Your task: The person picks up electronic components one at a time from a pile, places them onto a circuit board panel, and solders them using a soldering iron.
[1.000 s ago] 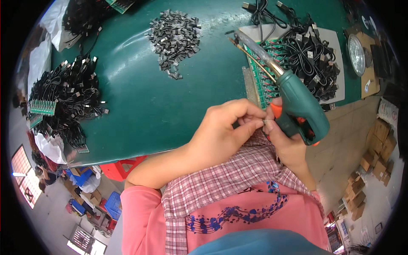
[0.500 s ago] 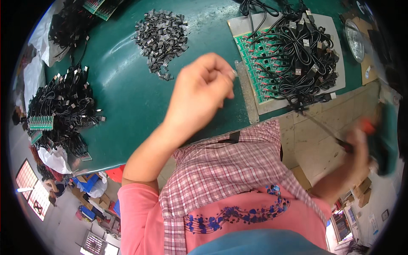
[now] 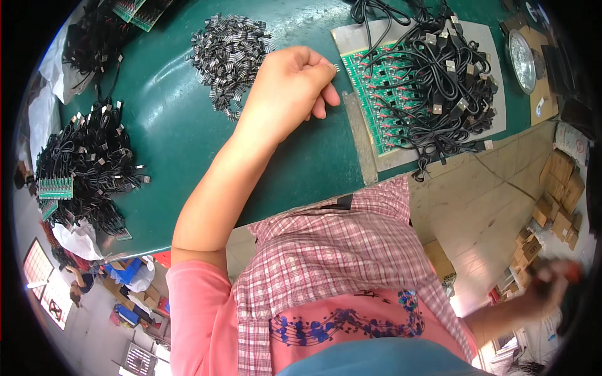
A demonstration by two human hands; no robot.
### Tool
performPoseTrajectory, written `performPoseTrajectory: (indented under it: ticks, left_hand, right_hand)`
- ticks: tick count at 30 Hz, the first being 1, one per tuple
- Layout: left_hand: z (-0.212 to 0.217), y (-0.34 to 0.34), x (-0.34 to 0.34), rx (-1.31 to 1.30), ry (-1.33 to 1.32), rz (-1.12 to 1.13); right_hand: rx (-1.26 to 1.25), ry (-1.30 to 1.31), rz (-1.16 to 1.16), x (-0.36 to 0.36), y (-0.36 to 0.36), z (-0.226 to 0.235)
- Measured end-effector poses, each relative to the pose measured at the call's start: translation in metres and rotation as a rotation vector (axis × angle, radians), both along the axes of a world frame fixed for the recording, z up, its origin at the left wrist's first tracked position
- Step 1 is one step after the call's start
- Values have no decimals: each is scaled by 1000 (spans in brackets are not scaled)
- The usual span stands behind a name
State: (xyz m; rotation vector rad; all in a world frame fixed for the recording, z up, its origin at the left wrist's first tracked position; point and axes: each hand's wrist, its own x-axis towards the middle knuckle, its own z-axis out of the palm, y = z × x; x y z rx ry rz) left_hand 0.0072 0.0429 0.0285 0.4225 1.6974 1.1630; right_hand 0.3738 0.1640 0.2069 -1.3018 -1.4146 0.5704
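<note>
My left hand (image 3: 293, 88) is over the green table, thumb and forefinger pinched on a small part with metal pins (image 3: 337, 67). The fingers cover most of that part. Just left of this hand lies a heap of small black and silver connectors (image 3: 229, 56). Right of it, a panel of green circuit boards (image 3: 376, 103) rests on a pale mat, with black USB cables (image 3: 439, 94) joined to it by short red leads. Off the table at the far right, my right hand (image 3: 545, 282) is smeared by motion, curled about something red and dark that I cannot make out.
A big bundle of black USB cables (image 3: 91, 156) lies at the table's left edge, with small green boards (image 3: 56, 188) on it. More cables and boards are at the far left. A clear round dish (image 3: 522, 62) stands beyond the mat. Cardboard boxes (image 3: 558, 194) sit on the floor at right.
My left hand has moved up and slightly left, nearer the connector heap. My right hand has swung down and outward, away from the cables; the thin rod seen beside it is no longer discernible.
</note>
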Motion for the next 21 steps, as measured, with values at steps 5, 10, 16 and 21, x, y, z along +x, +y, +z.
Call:
performPoseTrajectory:
  ticks: [5,10,16,21]
  left_hand:
    - [-3,7,-2,-30,-20,35]
    - [0,15,0,-88,-23,51]
    - [5,20,0,-142,-37,52]
    - [3,21,-1,-139,-52,54]
  right_hand:
    - [-971,94,661,-73,-59,-129]
    - [-942,124,907,-127,-49,-145]
    - [-976,-122,1014,-125,-30,-141]
    - [-878,-262,1109,-129,-24,-142]
